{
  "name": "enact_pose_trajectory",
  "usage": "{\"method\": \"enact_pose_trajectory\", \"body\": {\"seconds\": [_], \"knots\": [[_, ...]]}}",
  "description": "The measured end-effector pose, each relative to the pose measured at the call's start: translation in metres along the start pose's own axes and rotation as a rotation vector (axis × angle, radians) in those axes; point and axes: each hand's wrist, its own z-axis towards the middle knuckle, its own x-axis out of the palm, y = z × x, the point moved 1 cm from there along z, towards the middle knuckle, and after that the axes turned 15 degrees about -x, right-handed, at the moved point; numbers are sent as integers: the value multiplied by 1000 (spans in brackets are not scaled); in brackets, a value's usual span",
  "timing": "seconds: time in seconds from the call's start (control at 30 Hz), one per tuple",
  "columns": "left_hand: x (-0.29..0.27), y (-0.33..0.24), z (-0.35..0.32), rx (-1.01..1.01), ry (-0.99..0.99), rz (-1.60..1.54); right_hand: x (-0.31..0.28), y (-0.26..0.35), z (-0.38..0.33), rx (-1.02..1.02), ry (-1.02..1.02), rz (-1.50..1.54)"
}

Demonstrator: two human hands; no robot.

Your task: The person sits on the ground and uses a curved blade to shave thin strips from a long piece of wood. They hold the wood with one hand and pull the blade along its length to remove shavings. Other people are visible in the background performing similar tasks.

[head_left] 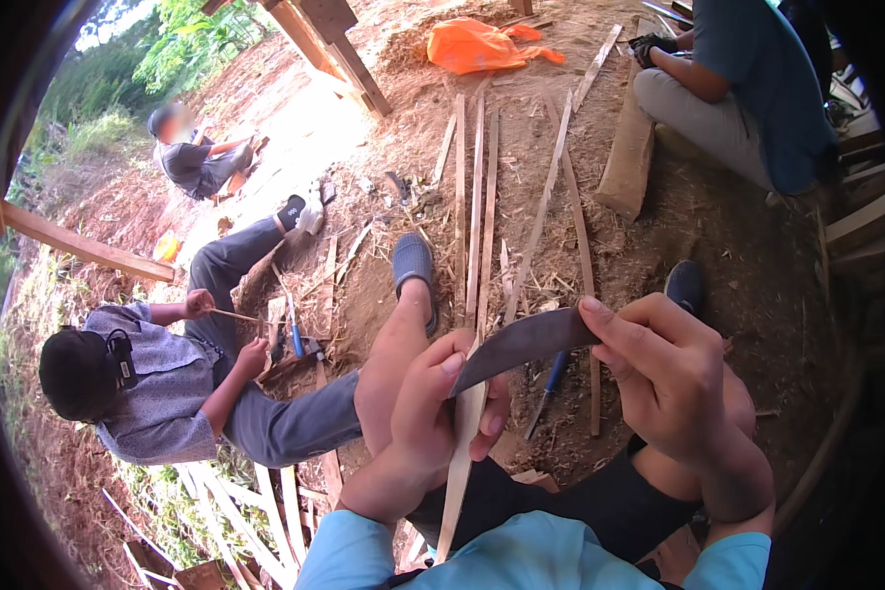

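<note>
My left hand (pixel 441 393) is closed around a pale, flat wooden strip (pixel 457 492), which runs down past my lap toward my body. My right hand (pixel 669 369) pinches the right end of a dark, curved knife blade (pixel 531 342) between thumb and fingers. The blade reaches leftward across the strip, its left end close to my left thumb. Whether its edge touches the wood I cannot tell. No handle shows on the knife. Below the blade, a blue-handled tool (pixel 551 379) lies on the ground between my legs.
Several long wooden strips (pixel 489 206) stretch away over the dirt. An orange plastic bag (pixel 477 46) lies beyond them. At left a person (pixel 157 383) sits holding a thin stick, near another blue-handled tool (pixel 296 339). Another person (pixel 747 88) sits at right by a wooden block (pixel 626 162).
</note>
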Motion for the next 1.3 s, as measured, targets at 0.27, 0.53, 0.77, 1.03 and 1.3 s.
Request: {"method": "enact_pose_trajectory", "body": {"seconds": [0.27, 0.53, 0.77, 1.03, 1.3], "knots": [[11, 4, -9, -12, 154, 175, -19, -35, 4, 87, -311, -294], [7, -3, -2, -27, -30, 4, -1, 5, -14, 27, 19, -16], [6, 1, 5, -63, 80, -115, 4, 8, -18, 67, 85, 45], [8, 0, 8, -135, 145, -264, 3, 6, -15, 97, 73, -3], [20, 9, 3, 26, 151, -193, 0, 2, -16, 29, 17, -206]]}}
